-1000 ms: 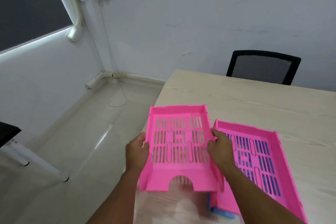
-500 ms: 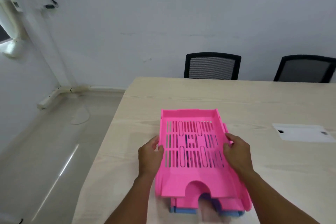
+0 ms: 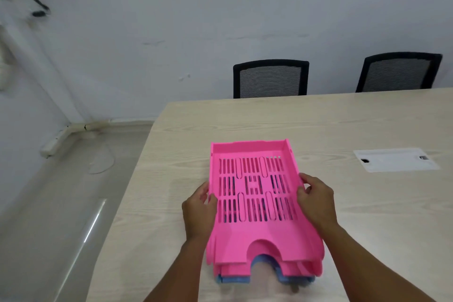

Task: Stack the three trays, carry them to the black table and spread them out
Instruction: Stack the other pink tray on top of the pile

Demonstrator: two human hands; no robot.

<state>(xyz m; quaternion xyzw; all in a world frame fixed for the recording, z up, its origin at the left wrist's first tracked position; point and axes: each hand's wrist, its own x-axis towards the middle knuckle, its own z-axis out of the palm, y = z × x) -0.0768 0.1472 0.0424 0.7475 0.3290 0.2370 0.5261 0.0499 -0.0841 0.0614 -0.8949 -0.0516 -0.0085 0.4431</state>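
A pink slotted tray (image 3: 255, 235) lies on top of a stack on the light wooden table (image 3: 318, 125). Under it peeks a second pink tray (image 3: 301, 269), and at the bottom a blue tray (image 3: 232, 286). My left hand (image 3: 199, 211) grips the top tray's left wall. My right hand (image 3: 316, 200) grips its right wall. The trays sit nested, front cut-outs toward me, near the table's left front part.
Two black mesh chairs (image 3: 270, 78) (image 3: 398, 71) stand behind the table against the white wall. A white cable cover plate (image 3: 394, 160) is set into the tabletop at right. The table's left edge drops to a shiny floor (image 3: 61, 203).
I moved the top pink tray rightward from beside the other pink tray and lowered it onto the stack. My view has turned to the right, bringing the second chair into sight.
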